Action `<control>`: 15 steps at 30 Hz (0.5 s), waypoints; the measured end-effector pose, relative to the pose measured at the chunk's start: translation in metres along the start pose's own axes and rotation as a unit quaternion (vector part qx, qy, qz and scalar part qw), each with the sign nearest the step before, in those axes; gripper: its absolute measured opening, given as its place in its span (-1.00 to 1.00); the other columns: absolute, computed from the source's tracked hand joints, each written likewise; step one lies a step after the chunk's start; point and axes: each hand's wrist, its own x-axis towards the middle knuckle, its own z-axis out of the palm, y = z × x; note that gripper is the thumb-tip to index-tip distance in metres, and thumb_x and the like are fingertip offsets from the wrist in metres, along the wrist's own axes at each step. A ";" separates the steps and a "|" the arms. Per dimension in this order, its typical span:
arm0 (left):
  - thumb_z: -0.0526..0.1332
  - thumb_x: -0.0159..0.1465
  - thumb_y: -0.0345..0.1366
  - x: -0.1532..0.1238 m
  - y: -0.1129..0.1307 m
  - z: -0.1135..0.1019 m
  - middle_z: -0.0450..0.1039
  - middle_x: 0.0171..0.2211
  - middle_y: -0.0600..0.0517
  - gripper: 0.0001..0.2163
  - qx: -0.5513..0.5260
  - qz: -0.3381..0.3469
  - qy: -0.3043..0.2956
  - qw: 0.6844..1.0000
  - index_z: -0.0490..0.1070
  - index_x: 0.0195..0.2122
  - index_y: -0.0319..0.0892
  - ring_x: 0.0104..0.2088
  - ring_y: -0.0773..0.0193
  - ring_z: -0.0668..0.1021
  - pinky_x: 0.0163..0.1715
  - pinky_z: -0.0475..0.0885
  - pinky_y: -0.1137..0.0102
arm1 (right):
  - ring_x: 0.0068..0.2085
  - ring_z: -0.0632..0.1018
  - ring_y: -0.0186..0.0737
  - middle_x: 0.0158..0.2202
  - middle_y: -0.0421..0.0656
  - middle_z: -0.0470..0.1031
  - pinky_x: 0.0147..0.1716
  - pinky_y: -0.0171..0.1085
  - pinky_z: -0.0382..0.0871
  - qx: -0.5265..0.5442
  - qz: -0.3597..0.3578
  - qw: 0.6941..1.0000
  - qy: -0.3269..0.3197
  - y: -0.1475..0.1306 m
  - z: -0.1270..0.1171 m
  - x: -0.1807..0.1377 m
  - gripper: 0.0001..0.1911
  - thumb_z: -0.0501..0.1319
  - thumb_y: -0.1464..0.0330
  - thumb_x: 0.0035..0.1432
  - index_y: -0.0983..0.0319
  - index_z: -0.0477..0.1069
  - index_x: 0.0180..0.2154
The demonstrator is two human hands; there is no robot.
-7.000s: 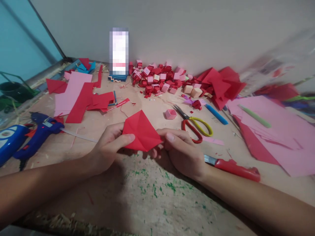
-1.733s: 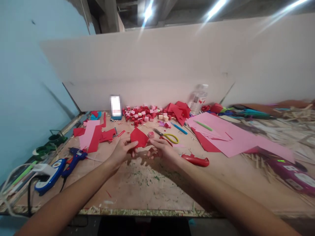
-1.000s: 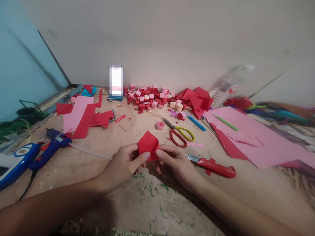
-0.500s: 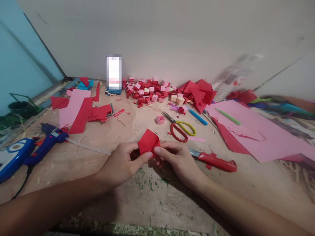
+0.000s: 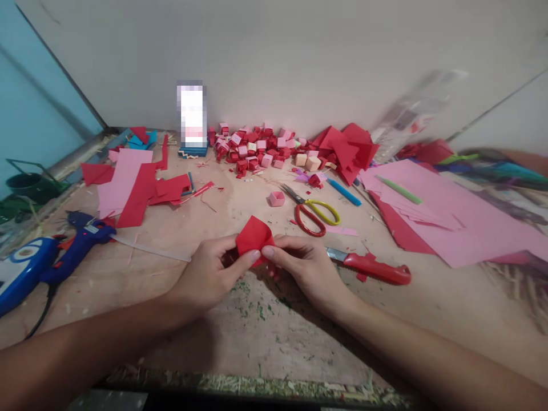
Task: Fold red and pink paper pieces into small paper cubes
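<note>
Both hands pinch a small folded piece of red paper (image 5: 253,237) just above the wooden worktable (image 5: 265,337). My left hand (image 5: 212,274) grips its lower left side between thumb and fingers. My right hand (image 5: 302,268) grips the lower right side, thumb tip touching the paper. The paper is bent into a rounded, partly closed shape. A small pink paper box (image 5: 276,198) sits on the table just beyond it.
Red-and-yellow scissors (image 5: 314,214) and a red utility knife (image 5: 377,269) lie right of my hands. A heap of small red and pink paper boxes (image 5: 257,149) lines the back wall. Pink sheets (image 5: 454,217) spread at right; red and pink sheets (image 5: 132,182) and a blue glue gun (image 5: 81,240) at left.
The red paper was a wide flat folded square seven seconds ago; it is folded smaller and rounder now. The head looked up, then back down at the hands.
</note>
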 end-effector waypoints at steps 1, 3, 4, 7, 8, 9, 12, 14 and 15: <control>0.27 0.35 -0.14 0.000 0.000 0.000 0.49 -0.48 0.06 -0.76 -0.006 0.001 0.001 1.000 0.59 -0.29 -0.21 -0.50 0.33 0.45 -0.48 0.35 0.45 | -0.52 0.40 -0.34 -0.55 -0.18 0.49 -0.51 -0.32 0.29 -0.003 -0.006 1.000 -0.002 0.000 0.000 0.000 -0.68 0.47 0.14 0.10 0.27 0.62 -0.48; 0.28 0.34 -0.16 0.001 0.001 0.000 0.48 -0.50 0.07 -0.78 -0.017 0.001 0.010 1.000 0.59 -0.29 -0.22 -0.52 0.35 0.45 -0.51 0.35 0.47 | -0.52 0.41 -0.35 -0.55 -0.20 0.49 -0.50 -0.32 0.29 -0.007 -0.016 1.000 -0.014 0.001 -0.001 0.000 -0.70 0.47 0.16 0.12 0.26 0.63 -0.47; 0.29 0.33 -0.16 0.001 0.001 -0.001 0.47 -0.52 0.07 -0.78 -0.023 -0.002 0.016 1.000 0.59 -0.30 -0.22 -0.53 0.35 0.46 -0.52 0.36 0.47 | -0.51 0.42 -0.35 -0.55 -0.20 0.49 -0.49 -0.33 0.30 -0.005 -0.020 1.000 -0.023 0.001 -0.002 0.000 -0.71 0.46 0.17 0.13 0.26 0.64 -0.45; 0.31 0.32 -0.15 0.002 0.001 -0.001 0.48 -0.54 0.07 -0.77 -0.047 -0.015 0.036 0.998 0.56 -0.34 -0.24 -0.56 0.35 0.49 -0.53 0.40 0.48 | -0.53 0.45 -0.35 -0.57 -0.22 0.50 -0.49 -0.33 0.32 0.019 -0.025 0.999 -0.042 0.001 -0.003 0.000 -0.74 0.42 0.17 0.17 0.25 0.65 -0.38; 0.32 0.31 -0.16 0.003 0.000 -0.001 0.49 -0.53 0.06 -0.77 -0.054 -0.018 0.039 0.998 0.56 -0.34 -0.24 -0.56 0.35 0.50 -0.53 0.42 0.48 | -0.53 0.45 -0.35 -0.57 -0.22 0.50 -0.49 -0.34 0.32 0.026 -0.023 0.999 -0.042 0.002 -0.003 0.000 -0.75 0.42 0.18 0.17 0.25 0.65 -0.36; 0.32 0.31 -0.17 0.003 0.000 -0.001 0.50 -0.53 0.06 -0.78 -0.059 -0.019 0.040 0.997 0.55 -0.34 -0.24 -0.56 0.36 0.51 -0.53 0.43 0.48 | -0.54 0.45 -0.35 -0.58 -0.22 0.50 -0.49 -0.34 0.33 0.030 -0.022 0.999 -0.039 0.002 -0.004 0.000 -0.75 0.43 0.18 0.17 0.25 0.66 -0.35; 0.33 0.29 -0.20 0.002 0.002 -0.001 0.49 -0.56 0.08 -0.80 -0.054 -0.012 0.042 0.998 0.55 -0.36 -0.24 -0.57 0.36 0.51 -0.55 0.44 0.49 | -0.55 0.45 -0.36 -0.59 -0.22 0.50 -0.50 -0.35 0.34 0.023 -0.012 0.999 -0.032 0.003 -0.003 0.000 -0.76 0.42 0.19 0.17 0.26 0.65 -0.35; 0.33 0.28 -0.20 0.002 0.003 -0.001 0.49 -0.58 0.08 -0.80 -0.047 -0.007 0.044 0.998 0.55 -0.38 -0.24 -0.58 0.35 0.52 -0.56 0.44 0.49 | -0.55 0.45 -0.36 -0.59 -0.22 0.50 -0.51 -0.35 0.34 0.018 -0.007 1.000 -0.024 0.004 -0.003 0.000 -0.75 0.42 0.19 0.18 0.26 0.65 -0.38; 0.33 0.28 -0.21 0.001 0.004 -0.001 0.49 -0.58 0.07 -0.80 -0.044 -0.005 0.045 0.998 0.55 -0.39 -0.24 -0.58 0.35 0.52 -0.57 0.44 0.49 | -0.55 0.44 -0.36 -0.59 -0.21 0.50 -0.51 -0.36 0.34 0.017 -0.005 1.000 -0.020 0.004 -0.002 0.000 -0.75 0.42 0.19 0.18 0.26 0.65 -0.39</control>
